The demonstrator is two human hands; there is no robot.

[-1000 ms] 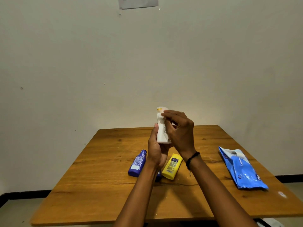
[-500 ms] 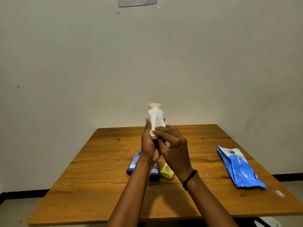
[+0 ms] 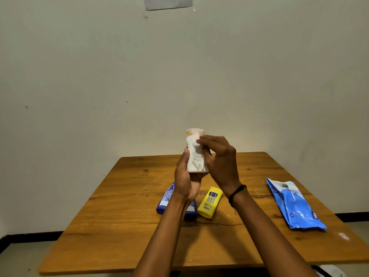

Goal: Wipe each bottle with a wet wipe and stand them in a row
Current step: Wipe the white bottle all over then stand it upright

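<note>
A white bottle is held upright above the wooden table. My left hand grips it round the base. My right hand has its fingers curled on the upper body, pinching a thin white wet wipe against it; the wipe barely stands out from the bottle. A yellow bottle lies flat on the table below my hands. To its left lies a blue bottle, and a second blue bottle is mostly hidden behind my left forearm.
A blue pack of wet wipes lies on the right side of the table. A plain wall stands just behind the table, with a paper sheet stuck high up. The table's front edge is close to me.
My right hand slid down the white bottle to its lower part and has come back up to the upper body. My left hand kept hold of the base.
</note>
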